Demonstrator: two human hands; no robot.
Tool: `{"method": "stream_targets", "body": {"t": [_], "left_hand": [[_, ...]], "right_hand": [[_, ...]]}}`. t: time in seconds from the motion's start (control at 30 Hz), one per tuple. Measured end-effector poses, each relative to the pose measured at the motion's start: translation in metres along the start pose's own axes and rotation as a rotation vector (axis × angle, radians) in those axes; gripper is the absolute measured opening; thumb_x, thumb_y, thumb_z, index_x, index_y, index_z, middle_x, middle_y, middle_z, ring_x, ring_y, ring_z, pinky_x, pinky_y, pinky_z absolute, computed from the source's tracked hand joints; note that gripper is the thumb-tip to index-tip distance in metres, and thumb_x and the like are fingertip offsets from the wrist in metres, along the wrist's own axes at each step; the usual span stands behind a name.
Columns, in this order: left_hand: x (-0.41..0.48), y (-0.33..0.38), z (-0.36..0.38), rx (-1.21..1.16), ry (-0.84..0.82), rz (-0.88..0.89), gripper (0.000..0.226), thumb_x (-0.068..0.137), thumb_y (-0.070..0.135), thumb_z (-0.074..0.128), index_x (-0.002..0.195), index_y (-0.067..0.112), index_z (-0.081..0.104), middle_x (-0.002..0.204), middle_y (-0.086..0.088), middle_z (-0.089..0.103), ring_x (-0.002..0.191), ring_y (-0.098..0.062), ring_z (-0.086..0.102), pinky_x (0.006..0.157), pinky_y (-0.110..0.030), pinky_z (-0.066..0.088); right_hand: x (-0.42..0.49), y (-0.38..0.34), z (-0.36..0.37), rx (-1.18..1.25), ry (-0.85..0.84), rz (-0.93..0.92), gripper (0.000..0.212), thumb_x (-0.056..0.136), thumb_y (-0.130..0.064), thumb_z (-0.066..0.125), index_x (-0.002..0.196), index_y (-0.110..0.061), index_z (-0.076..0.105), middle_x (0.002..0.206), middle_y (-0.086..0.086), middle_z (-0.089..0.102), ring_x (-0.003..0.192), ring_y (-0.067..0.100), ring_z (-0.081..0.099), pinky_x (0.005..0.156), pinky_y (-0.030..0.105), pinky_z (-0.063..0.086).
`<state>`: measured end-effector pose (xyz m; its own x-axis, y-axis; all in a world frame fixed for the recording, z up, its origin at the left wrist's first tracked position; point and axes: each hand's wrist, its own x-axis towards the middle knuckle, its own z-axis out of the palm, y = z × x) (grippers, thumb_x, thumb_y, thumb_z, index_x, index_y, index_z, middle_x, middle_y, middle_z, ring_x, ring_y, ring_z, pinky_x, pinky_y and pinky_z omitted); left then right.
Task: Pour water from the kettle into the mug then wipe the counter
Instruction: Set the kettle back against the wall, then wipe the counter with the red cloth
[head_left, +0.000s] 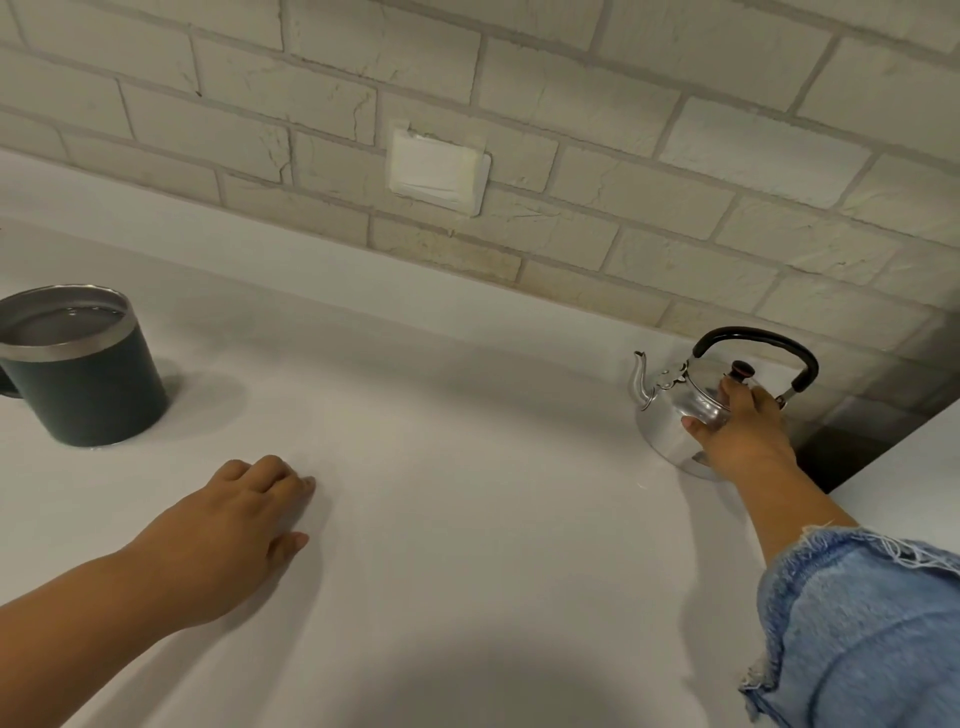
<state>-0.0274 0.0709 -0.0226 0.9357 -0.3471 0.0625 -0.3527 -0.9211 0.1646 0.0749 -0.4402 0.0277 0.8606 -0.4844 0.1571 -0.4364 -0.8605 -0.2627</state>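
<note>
Kettle (667, 415) stood upright at the far right of the counter (467, 457), near the brick wall (519, 156) and a dark gap (836, 457), the right hand (737, 431) gripping its body. The mug (88, 384), far left, already held water, so pouring looked done. Wiping remained, with no cloth in sight. The left hand (234, 519) rested loosely curled and held nothing on the wide stretch between.

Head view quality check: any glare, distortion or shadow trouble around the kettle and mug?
Head view: wide-angle bend tilts the brick wall and counter; the kettle shows bright reflections but reads clearly under the right hand; soft shadows beside the mug and left hand, a broad dark one at the bottom edge; focus sharp, no motion blur.
</note>
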Motion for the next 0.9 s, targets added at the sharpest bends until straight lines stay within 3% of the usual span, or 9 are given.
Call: {"method": "stream_targets", "body": {"t": [0.1, 0.2, 0.3, 0.37, 0.43, 0.5, 0.57, 0.7, 0.9], "left_hand": [[0.000, -0.001, 0.001, -0.003, 0.007, -0.002, 0.058, 0.089, 0.053, 0.041, 0.142, 0.030, 0.033, 0.130, 0.015, 0.039, 0.109, -0.009, 0.039, 0.095, -0.020, 0.037], [0.001, -0.002, 0.002, 0.022, -0.006, -0.001, 0.057, 0.090, 0.053, 0.040, 0.142, 0.030, 0.034, 0.130, 0.014, 0.039, 0.108, -0.011, 0.040, 0.095, -0.021, 0.038], [0.002, -0.003, 0.002, 0.012, -0.010, -0.005, 0.057, 0.089, 0.052, 0.041, 0.141, 0.029, 0.035, 0.130, 0.013, 0.041, 0.108, -0.013, 0.041, 0.094, -0.023, 0.039], [0.002, -0.003, 0.002, 0.006, -0.006, -0.009, 0.057, 0.090, 0.052, 0.041, 0.141, 0.028, 0.035, 0.131, 0.012, 0.040, 0.109, -0.013, 0.040, 0.094, -0.023, 0.039], [0.001, -0.003, 0.003, -0.009, -0.011, -0.019, 0.058, 0.090, 0.053, 0.038, 0.142, 0.029, 0.032, 0.135, 0.013, 0.037, 0.114, -0.012, 0.039, 0.096, -0.023, 0.039], [-0.001, -0.003, 0.001, -0.058, -0.015, -0.030, 0.058, 0.090, 0.054, 0.037, 0.143, 0.030, 0.030, 0.141, 0.012, 0.034, 0.124, -0.013, 0.036, 0.101, -0.023, 0.037], [-0.006, -0.002, -0.005, -0.143, -0.013, -0.034, 0.059, 0.090, 0.055, 0.039, 0.143, 0.032, 0.030, 0.145, 0.013, 0.032, 0.131, -0.012, 0.035, 0.105, -0.024, 0.034], [-0.022, -0.006, -0.034, -0.288, 0.149, 0.032, 0.039, 0.089, 0.048, 0.047, 0.127, 0.040, 0.048, 0.132, 0.020, 0.048, 0.114, -0.003, 0.051, 0.092, -0.017, 0.039], [-0.042, -0.054, -0.106, -0.623, 0.419, 0.000, 0.020, 0.088, 0.033, 0.057, 0.094, 0.051, 0.062, 0.095, 0.034, 0.063, 0.092, 0.017, 0.056, 0.070, 0.003, 0.040]], "right_hand": [[0.003, -0.002, -0.007, -0.006, -0.073, -0.002, 0.076, 0.085, -0.036, 0.064, 0.147, -0.026, 0.020, 0.154, 0.011, 0.016, 0.139, 0.038, 0.023, 0.110, 0.052, 0.032], [-0.003, -0.005, -0.016, -0.132, -0.200, 0.022, 0.084, 0.088, -0.035, 0.059, 0.150, -0.031, 0.002, 0.158, 0.012, 0.000, 0.143, 0.039, 0.013, 0.115, 0.049, 0.023], [-0.031, -0.017, -0.014, -0.122, -0.126, 0.001, 0.089, 0.087, -0.042, 0.058, 0.148, -0.038, -0.006, 0.159, 0.005, -0.012, 0.146, 0.033, 0.000, 0.112, 0.059, 0.022], [-0.061, -0.036, -0.005, 0.083, -0.028, -0.062, 0.083, 0.086, -0.037, 0.062, 0.149, -0.037, 0.008, 0.160, 0.003, -0.003, 0.146, 0.028, 0.005, 0.110, 0.060, 0.025], [-0.091, -0.063, 0.001, 0.334, -0.013, -0.154, 0.068, 0.086, -0.027, 0.066, 0.146, -0.026, 0.032, 0.157, 0.010, 0.018, 0.143, 0.026, 0.021, 0.114, 0.045, 0.025], [-0.121, -0.089, 0.001, 0.510, -0.087, -0.207, 0.050, 0.087, -0.023, 0.066, 0.133, -0.019, 0.050, 0.143, 0.007, 0.040, 0.133, 0.022, 0.038, 0.106, 0.025, 0.028], [-0.150, -0.109, -0.004, 0.601, -0.209, -0.229, 0.033, 0.087, -0.028, 0.065, 0.119, -0.025, 0.061, 0.124, -0.005, 0.050, 0.121, 0.013, 0.047, 0.095, 0.020, 0.032], [-0.197, -0.140, -0.017, 0.707, -0.362, -0.270, 0.011, 0.087, -0.038, 0.062, 0.097, -0.037, 0.068, 0.113, -0.020, 0.061, 0.110, -0.003, 0.052, 0.084, 0.017, 0.038], [-0.248, -0.204, -0.028, 0.780, -0.386, -0.219, 0.010, 0.089, -0.036, 0.059, 0.091, -0.036, 0.070, 0.099, -0.019, 0.068, 0.094, -0.006, 0.058, 0.070, 0.015, 0.041]]}}
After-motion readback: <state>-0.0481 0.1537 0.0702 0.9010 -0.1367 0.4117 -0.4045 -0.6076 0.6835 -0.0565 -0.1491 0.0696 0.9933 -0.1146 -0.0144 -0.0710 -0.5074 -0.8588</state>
